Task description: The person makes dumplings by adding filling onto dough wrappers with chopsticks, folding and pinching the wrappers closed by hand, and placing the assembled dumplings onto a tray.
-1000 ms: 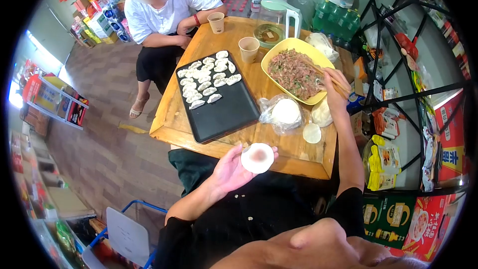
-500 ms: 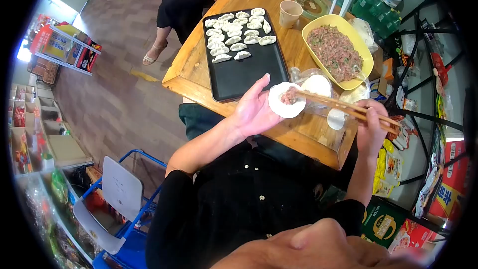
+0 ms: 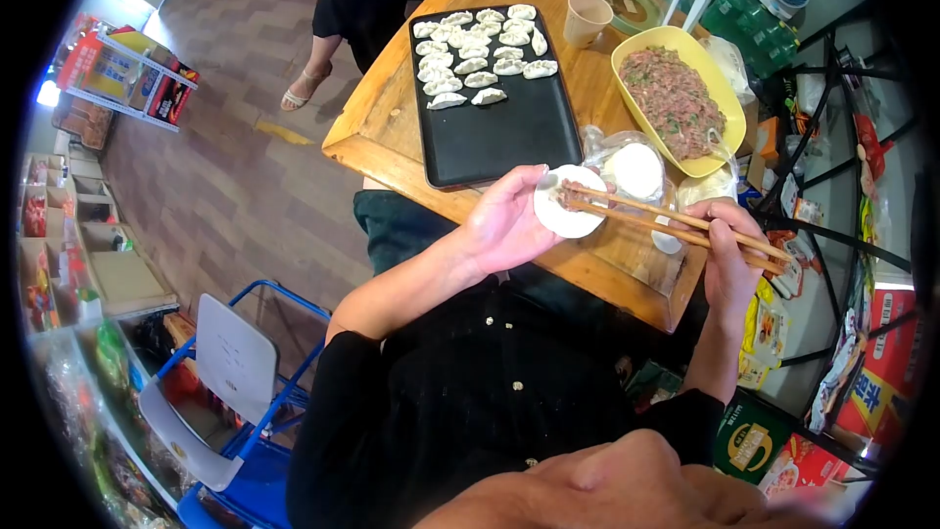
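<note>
At the edge of the desk (image 3: 387,157) | left hand (image 3: 504,223) cradles wrapper (image 3: 565,220) | right hand (image 3: 730,253) grips chopsticks (image 3: 676,218), tips at filling (image 3: 572,193) | risk: pressing too hard could tear the wrapper

The table (image 3: 377,132) is surfaced in glossy, grained wood, and smooth wood is seen in the chopsticks (image 3: 685,219). A matt finish is shown by the tray (image 3: 499,142), a glossy plastic look by the bowl (image 3: 703,168), and smooth, matt dough by the wrapper (image 3: 576,226).
</note>
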Demonstrator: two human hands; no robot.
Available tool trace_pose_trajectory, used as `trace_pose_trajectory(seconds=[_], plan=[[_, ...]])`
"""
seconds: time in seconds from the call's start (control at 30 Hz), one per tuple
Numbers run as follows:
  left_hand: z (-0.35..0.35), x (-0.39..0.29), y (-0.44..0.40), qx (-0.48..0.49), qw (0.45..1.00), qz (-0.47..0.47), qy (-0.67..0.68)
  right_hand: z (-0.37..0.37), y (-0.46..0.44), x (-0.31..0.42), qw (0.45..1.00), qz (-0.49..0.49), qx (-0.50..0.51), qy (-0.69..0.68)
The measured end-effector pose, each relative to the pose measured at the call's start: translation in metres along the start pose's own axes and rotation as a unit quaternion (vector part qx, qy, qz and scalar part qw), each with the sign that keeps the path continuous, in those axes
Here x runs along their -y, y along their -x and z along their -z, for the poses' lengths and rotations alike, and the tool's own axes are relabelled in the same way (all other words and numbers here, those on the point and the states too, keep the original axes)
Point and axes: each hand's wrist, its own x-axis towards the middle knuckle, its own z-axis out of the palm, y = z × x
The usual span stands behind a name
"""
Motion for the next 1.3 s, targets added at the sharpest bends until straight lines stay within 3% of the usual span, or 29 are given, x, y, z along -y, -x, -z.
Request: trace_pose_trajectory(seconds=[0.17,0.23,0.43,0.57,0.9,1.17,1.3], plan=[[0.004,-0.001,0.003,0.005,0.998,-0.004,0.062,-0.010,-0.001,0.003,0.999,-0.024,-0.018,-0.018],[0.005,-0.001,0.005,0.004,0.997,-0.005,0.071,-0.010,-0.004,0.001,0.995,0.011,0.012,0.095],[0.005,-0.005,0.007,-0.006,0.997,0.014,0.075,-0.011,-0.010,0.014,0.987,0.087,0.059,0.125],[0.004,-0.008,0.009,0.024,0.997,0.018,0.065,-0.011,-0.017,0.022,0.980,0.072,0.112,0.148],[0.004,-0.006,0.014,0.022,0.997,0.024,0.074,-0.014,-0.011,0.044,0.985,0.050,0.078,0.144],[0.006,-0.005,0.016,0.033,0.997,0.019,0.071,-0.024,-0.018,0.042,0.970,0.103,0.144,0.168],[0.002,-0.006,0.018,0.012,0.999,0.003,0.043,-0.013,-0.013,0.041,0.975,0.145,0.092,0.142]])
